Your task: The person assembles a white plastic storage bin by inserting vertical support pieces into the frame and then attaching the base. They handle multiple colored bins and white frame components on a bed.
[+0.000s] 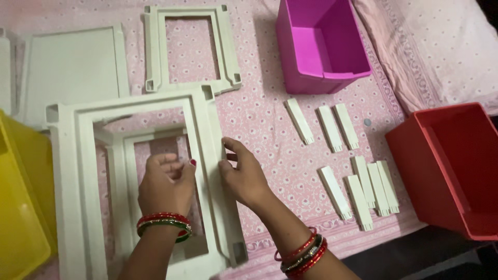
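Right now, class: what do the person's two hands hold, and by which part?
Both hands, left hand and right hand, hold the large white frame by its right side rail, one on each side.

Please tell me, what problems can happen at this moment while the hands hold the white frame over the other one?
The upper white frame is held only along its right bar by the left hand and right hand, so it may tilt or slip onto the lower frame. Fingers between the two frames could get pinched. The yellow bin sits close to the frame's left side, and it might be bumped.
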